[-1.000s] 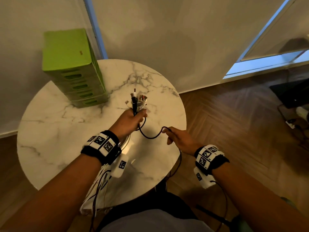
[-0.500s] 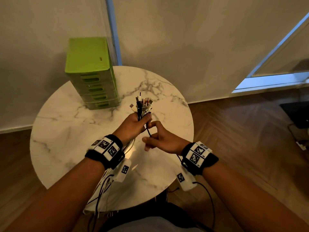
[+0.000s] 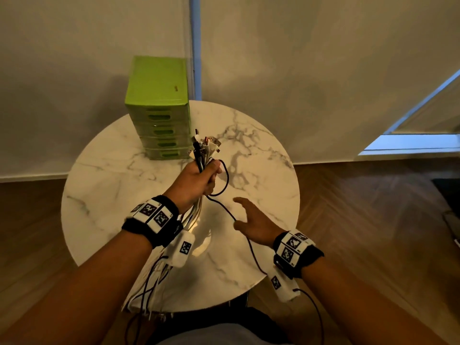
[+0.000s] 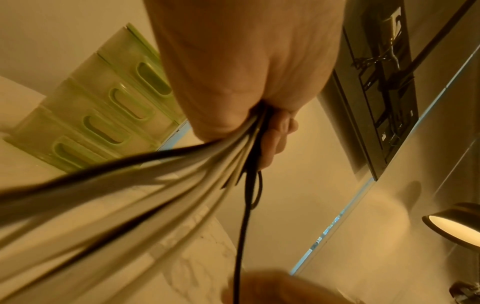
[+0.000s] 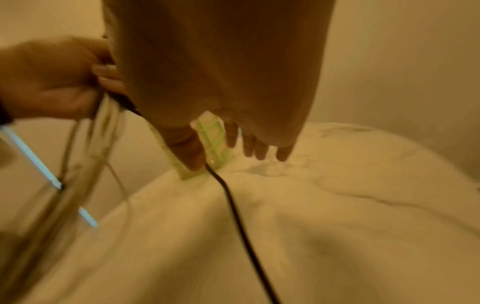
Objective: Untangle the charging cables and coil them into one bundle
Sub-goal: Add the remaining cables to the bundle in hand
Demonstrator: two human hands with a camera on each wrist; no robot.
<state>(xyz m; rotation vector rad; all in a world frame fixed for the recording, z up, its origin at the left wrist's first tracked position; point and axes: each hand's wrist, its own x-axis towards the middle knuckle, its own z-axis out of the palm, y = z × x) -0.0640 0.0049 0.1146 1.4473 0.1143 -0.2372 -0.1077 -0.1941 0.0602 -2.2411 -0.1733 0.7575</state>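
A round marble table (image 3: 104,195) stands against a pale wall, wood floor on either side of it, and a green drawer unit (image 3: 159,115) sits at its far edge. Just in front of the unit and to its right, the left hand (image 3: 196,180) is raised above the table in a fist, fingers curled tight round a bundle of cables (image 3: 205,150) — mostly white, a few black. The plug ends fan out upward from the fist, close beside the unit's lower drawers; the long tails drop from under the hand past the wrist and hang off the near edge of the table. One black cable (image 3: 226,180) loops out of the fist on the side away from the unit, curves back under the hand, then trails across the marble toward the right hand (image 3: 254,222) and on past its wrist over the table's rim. The right hand hovers nearer the person, well apart from the unit, fingers spread and relaxed — holding nothing (whether the black cable brushes its thumb I cannot tell; the right wrist view is blurred).
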